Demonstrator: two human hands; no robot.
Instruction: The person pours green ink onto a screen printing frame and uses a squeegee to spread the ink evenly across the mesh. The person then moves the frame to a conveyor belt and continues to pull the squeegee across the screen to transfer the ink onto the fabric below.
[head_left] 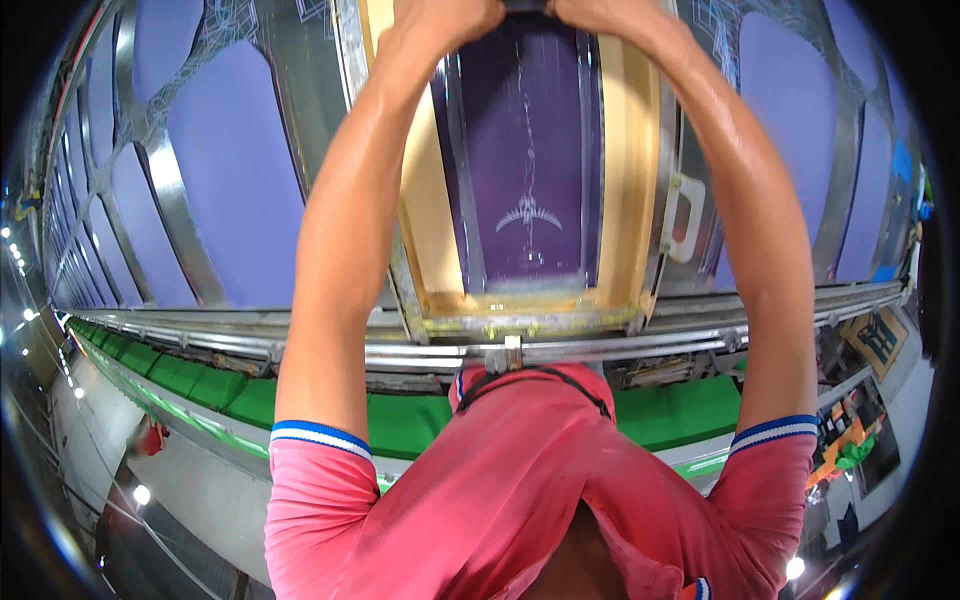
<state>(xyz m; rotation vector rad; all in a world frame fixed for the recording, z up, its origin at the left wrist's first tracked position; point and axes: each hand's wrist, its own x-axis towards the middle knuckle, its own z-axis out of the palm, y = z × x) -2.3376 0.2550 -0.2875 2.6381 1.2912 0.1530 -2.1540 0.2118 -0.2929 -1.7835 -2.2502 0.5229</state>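
step looks like a 2-handed stroke: left hand (452,14) and right hand (610,13), top centre of frame, fingers apparently clenched on the ends of a dark bar (527,5), partly cropped. next move calls for level, even pressure. bar's long axis runs left-right, across the upright-running purple panel (490,150).

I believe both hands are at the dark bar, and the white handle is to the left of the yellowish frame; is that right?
Not quite: the head view shows the white handle to the right of the yellowish frame. The left hand and right hand are at the dark bar.
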